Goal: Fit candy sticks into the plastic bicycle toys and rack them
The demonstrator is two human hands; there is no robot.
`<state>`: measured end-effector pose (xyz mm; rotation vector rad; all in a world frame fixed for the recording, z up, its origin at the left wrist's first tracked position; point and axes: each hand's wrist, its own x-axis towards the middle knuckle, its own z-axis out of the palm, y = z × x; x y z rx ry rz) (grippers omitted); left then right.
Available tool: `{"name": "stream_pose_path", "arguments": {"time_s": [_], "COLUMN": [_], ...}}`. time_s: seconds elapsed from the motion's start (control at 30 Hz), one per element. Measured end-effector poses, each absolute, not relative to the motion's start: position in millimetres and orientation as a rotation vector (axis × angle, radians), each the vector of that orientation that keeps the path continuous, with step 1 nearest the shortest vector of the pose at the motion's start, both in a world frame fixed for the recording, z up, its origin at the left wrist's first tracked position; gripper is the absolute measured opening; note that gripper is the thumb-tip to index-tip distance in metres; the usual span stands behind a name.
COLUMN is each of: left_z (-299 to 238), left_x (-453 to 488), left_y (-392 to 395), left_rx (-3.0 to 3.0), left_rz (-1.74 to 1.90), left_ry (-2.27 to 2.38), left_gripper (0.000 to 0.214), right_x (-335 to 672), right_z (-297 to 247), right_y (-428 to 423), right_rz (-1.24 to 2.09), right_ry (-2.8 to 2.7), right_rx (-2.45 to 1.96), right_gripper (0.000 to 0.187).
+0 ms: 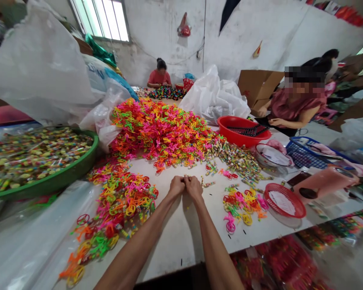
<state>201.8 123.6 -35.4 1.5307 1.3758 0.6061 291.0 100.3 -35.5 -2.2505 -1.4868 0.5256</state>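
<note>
My left hand (176,186) and my right hand (194,187) are pressed together over the white table (181,229), both closed into fists around something small that I cannot make out. Just beyond them lies a big heap of bright plastic toy pieces (160,131) in pink, orange, yellow and green. A spread of small striped candy tubes (238,159) lies to the right of the heap. To my left sits a pile of assembled coloured toys (121,205); a smaller pile (242,205) is to my right.
A green tray of wrapped candies (48,161) stands at the left under plastic bags (42,68). A red basin (242,131), a red basket (286,199), a blue basket (305,155) and a pink container (323,181) stand at the right. One person sits at the right (293,108), another far back (159,76).
</note>
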Motion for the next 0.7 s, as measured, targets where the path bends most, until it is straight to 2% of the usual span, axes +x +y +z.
{"name": "stream_pose_path", "arguments": {"time_s": [0.2,0.4,0.5,0.6,0.7], "left_z": [-3,28,26,17,13], "left_x": [162,114,115,126,134], "left_y": [140,193,207,206,197], "left_rx": [1.921,2.047,2.048,2.008,1.893], "left_rz": [0.273,0.147,0.152,0.217,0.341], "left_ry": [1.712,1.951,1.947,1.889,1.845], "left_gripper": [0.033,0.034,0.034,0.034,0.034], "right_x": [277,271,284,294,298], "right_z": [-23,-27,-38,-50,-53], "right_y": [112,99,87,74,60], "right_rz": [0.410,0.351,0.588,0.985,1.178], "right_ry": [-1.686,-1.750,-1.472,-1.075,-0.860], "right_rx": [-2.278,-2.190,-2.038,-1.712,-1.468], "right_gripper": [0.023,0.017,0.009,0.013,0.018]}}
